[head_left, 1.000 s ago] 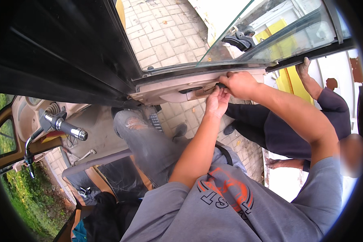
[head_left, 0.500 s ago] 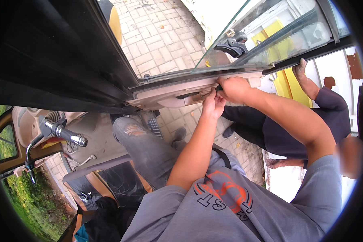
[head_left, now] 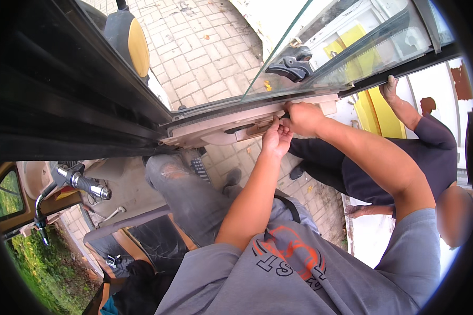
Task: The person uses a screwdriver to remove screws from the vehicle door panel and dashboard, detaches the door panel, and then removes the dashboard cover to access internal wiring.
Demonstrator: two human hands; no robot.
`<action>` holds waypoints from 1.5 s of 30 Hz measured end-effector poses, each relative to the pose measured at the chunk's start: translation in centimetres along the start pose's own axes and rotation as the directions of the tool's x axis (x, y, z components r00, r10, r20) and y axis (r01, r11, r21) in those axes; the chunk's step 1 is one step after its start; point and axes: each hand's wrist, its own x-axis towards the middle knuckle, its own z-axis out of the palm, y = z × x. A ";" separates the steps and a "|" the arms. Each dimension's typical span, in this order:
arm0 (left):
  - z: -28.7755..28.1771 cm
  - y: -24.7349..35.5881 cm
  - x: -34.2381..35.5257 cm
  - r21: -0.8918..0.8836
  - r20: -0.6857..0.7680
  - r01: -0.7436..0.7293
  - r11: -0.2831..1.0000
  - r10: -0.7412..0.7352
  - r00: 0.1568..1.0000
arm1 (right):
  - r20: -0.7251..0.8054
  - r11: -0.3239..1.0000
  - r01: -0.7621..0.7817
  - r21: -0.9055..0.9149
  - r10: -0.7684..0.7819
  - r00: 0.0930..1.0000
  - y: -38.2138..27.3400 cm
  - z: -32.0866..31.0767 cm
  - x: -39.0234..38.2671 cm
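Both hands meet at the beige inner panel [head_left: 210, 129] of an open vehicle door, just below the window glass [head_left: 320, 68]. My right hand [head_left: 306, 118] is closed around a small dark thing [head_left: 285, 115] against the panel; most of it is hidden by the fingers. Just left of it, palm up, my left hand [head_left: 278, 140] pinches with thumb and forefinger by the panel's recessed handle area [head_left: 257, 128]. What that pinch holds is too small to make out. The glass slants across the door frame, and a black moulded part [head_left: 291, 68] shows through it.
Another person's hand [head_left: 390, 90] grips the door frame at right; their other hand [head_left: 356, 211] rests lower down. Handlebars [head_left: 81, 180] and a dark seat [head_left: 152, 239] are at my left. Brick paving [head_left: 194, 50] lies outside. A yellow-faced dark housing [head_left: 136, 47] stands upper left.
The view has shifted slightly, bringing more of the yellow-faced housing into sight. Both hands stay at the same spot on the door panel, with only slight finger movement.
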 end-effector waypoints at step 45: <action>0.5 0.4 -1.0 -0.045 0.054 -0.036 0.998 0.039 0.998 | -0.079 0.998 0.010 0.065 -0.005 0.997 -0.2 0.5 0.9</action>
